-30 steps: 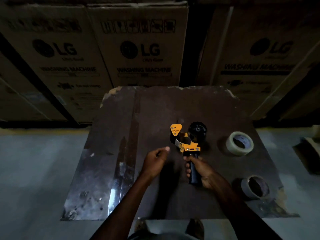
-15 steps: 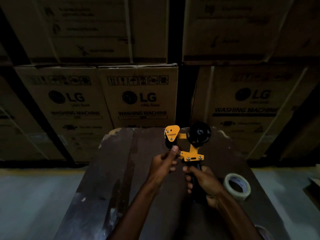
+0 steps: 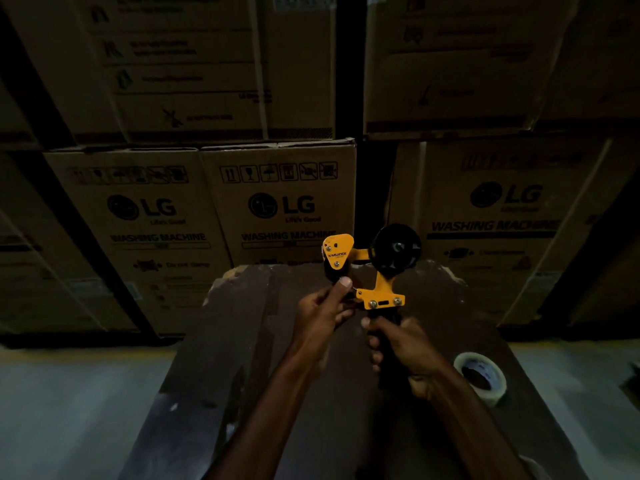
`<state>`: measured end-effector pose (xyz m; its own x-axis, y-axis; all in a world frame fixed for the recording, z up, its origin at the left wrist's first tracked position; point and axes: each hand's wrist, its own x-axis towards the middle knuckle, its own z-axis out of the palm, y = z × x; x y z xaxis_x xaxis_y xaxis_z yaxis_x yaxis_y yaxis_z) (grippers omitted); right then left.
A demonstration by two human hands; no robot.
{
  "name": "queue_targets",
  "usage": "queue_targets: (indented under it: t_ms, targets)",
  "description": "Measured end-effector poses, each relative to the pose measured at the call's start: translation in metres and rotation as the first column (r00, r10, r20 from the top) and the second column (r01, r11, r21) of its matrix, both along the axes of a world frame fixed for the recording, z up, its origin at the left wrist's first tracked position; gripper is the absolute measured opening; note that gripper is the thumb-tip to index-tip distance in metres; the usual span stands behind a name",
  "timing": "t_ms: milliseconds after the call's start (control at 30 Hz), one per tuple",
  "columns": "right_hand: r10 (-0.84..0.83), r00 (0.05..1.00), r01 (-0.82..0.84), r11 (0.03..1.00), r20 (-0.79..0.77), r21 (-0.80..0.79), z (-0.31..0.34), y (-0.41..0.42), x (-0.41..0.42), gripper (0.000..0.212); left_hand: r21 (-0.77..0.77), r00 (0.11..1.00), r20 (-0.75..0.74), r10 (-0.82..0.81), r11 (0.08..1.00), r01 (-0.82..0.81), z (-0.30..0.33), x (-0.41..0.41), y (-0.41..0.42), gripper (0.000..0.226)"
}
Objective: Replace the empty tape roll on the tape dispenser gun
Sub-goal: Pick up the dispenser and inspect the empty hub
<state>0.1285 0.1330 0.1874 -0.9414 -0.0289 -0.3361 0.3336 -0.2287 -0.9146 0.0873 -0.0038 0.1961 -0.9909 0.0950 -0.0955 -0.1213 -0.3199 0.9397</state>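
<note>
The orange and black tape dispenser gun [image 3: 377, 287] is raised upright above the dark table [image 3: 249, 358]. My right hand [image 3: 403, 351] grips its black handle from below. My left hand [image 3: 323, 310] pinches the front of the gun under the orange side plate, thumb up against the black roller. The gun's black spool hub [image 3: 396, 251] carries no tape. A full roll of clear tape [image 3: 481, 377] lies flat on the table to the right of my right wrist.
Stacked cardboard washing-machine boxes [image 3: 280, 209] form a wall just behind the table's far edge. Grey concrete floor [image 3: 69, 410] shows on both sides of the table. The light is dim.
The gun has been lifted off the table and held higher; my left hand, free a second ago, now pinches its front. The view has tilted up, and a second roll has left the frame.
</note>
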Motion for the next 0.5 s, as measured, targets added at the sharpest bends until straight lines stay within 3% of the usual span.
queue_targets:
  t_ms: [500]
  targets:
    - [-0.029,0.999,0.029,1.000,-0.018,-0.008,-0.007,-0.005,-0.003,0.012,0.161,0.998,0.042,0.040,0.986,-0.047,0.005,0.012,0.003,0.017]
